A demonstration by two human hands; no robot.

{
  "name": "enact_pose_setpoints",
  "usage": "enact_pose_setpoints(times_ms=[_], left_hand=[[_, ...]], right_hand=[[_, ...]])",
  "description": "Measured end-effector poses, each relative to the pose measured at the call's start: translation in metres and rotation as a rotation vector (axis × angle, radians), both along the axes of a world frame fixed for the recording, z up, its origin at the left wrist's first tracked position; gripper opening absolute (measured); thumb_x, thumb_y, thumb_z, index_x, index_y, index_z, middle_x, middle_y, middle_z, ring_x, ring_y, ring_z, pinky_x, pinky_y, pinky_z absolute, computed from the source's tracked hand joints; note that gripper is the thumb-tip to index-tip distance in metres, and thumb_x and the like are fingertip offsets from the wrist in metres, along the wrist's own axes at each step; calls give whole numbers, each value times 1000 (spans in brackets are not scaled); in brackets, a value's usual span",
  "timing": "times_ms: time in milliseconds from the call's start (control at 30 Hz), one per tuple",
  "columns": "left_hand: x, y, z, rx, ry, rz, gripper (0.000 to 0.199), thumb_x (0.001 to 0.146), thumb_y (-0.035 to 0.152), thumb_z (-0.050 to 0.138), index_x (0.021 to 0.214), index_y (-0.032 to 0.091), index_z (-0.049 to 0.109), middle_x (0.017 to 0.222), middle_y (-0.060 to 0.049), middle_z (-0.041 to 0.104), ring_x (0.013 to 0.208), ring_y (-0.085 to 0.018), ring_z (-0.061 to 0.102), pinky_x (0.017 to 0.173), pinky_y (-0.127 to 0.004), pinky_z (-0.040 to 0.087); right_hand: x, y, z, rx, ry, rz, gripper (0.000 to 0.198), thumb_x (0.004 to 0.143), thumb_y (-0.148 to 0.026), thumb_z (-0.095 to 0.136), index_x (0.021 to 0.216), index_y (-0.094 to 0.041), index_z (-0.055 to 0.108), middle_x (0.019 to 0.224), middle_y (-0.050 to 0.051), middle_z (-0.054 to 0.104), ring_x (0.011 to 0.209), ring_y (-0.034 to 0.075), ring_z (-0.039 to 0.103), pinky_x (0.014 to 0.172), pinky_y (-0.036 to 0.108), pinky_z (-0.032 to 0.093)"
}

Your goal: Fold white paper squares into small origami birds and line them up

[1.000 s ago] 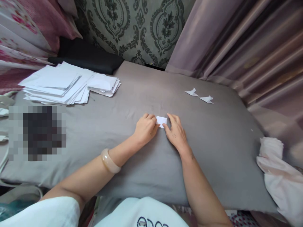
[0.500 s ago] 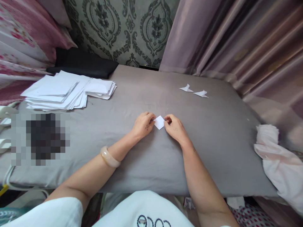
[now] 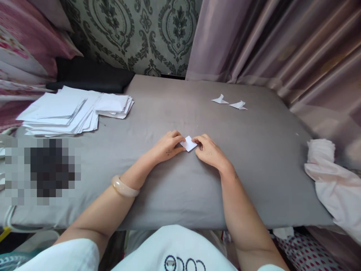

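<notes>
While the grey cloth-covered surface is leaned over by a person in a white top, a small white folded paper piece is held near its middle, between the two hands. The piece is turned cornerwise, so that a diamond outline is presented, with one corner pointed toward the far wall and one toward the person. Its upper face is plain, bright white and smooth-looking, and its edges appear straight and crisp. By how many layers it is formed cannot be told at this size.

The left corner is grasped by the thumb and fingers of the left hand, above whose wrist a pale, glossy, ring-shaped bangle is worn. The right corner is gripped by the bent fingertips of the right hand; how the thumb is set against the paper there cannot be made out clearly.

Farther off, to the right, two small white pointed paper shapes are seen lying near each other, each with an upright peak. At the far left, white paper sheets are gathered in a broad, uneven stack, beside which a smaller pile of white paper is placed.
</notes>
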State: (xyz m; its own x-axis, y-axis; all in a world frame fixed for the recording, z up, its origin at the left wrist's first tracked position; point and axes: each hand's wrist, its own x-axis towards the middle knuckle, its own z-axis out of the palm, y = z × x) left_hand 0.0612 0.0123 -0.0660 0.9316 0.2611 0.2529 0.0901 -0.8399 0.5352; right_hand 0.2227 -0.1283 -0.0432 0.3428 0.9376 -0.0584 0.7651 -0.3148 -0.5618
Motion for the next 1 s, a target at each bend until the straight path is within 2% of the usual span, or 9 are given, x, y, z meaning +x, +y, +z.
enact_pose_setpoints(times_ms=[100,233,300,367,467,600,800,900,1000], left_hand=[[1,2,0,63,-34,-9,28,96,35,44,105,17,63,104,-11,59,92,-20,56,85,-35,46],[5,0,6,-10,-122,93,30,97,32,40,93,16,65,97,-10,63,90,-19,56,84,-33,45],[7,-2,10,-193,-162,195,30,95,34,43,89,15,65,87,-7,64,83,-17,57,77,-30,45],[8,-5,14,-464,-176,263,30,91,39,48,88,15,65,78,-4,64,73,-15,57,67,-25,44],[9,-7,18,-824,-199,265,29,82,42,60,89,14,64,79,-3,66,67,-11,56,63,-23,44],[10,-8,19,-1049,-226,334,30,74,40,69,88,14,66,73,-2,64,59,-8,53,56,-21,41],[10,-6,18,-1172,-229,372,26,71,35,73,85,13,69,64,0,61,55,-8,51,54,-21,40],[10,-6,18,-1128,-211,364,27,73,36,71,88,13,69,66,-1,63,57,-8,53,54,-21,40],[11,-8,16,-1023,-247,325,25,75,35,69,87,13,67,73,-3,66,66,-11,59,62,-22,45]], right_hand=[[-1,-2,4,-18,22,37,35,78,-19,53,111,-27,61,113,5,57,79,14,58,72,27,45],[-3,4,4,126,86,-27,19,85,-30,52,95,-24,67,106,4,61,73,12,57,72,28,45],[-3,8,3,188,207,-65,21,87,-34,50,91,-22,68,98,3,64,66,11,56,68,28,45],[-3,11,2,217,386,-81,23,86,-37,52,93,-21,67,90,2,67,60,10,54,61,27,45],[-4,13,2,263,602,-129,25,81,-39,58,96,-20,64,81,1,67,57,10,54,54,25,44],[-5,13,6,307,683,-181,29,79,-35,60,104,-20,59,73,-1,65,52,9,52,50,23,43],[-6,13,10,360,681,-171,26,80,-31,59,103,-19,59,75,-1,65,53,8,52,54,23,45],[-6,14,7,352,686,-179,31,79,-35,62,105,-18,59,81,2,68,58,10,55,56,25,46],[-5,14,2,357,542,-158,24,79,-35,62,98,-19,64,87,3,69,67,13,59,62,27,48]])
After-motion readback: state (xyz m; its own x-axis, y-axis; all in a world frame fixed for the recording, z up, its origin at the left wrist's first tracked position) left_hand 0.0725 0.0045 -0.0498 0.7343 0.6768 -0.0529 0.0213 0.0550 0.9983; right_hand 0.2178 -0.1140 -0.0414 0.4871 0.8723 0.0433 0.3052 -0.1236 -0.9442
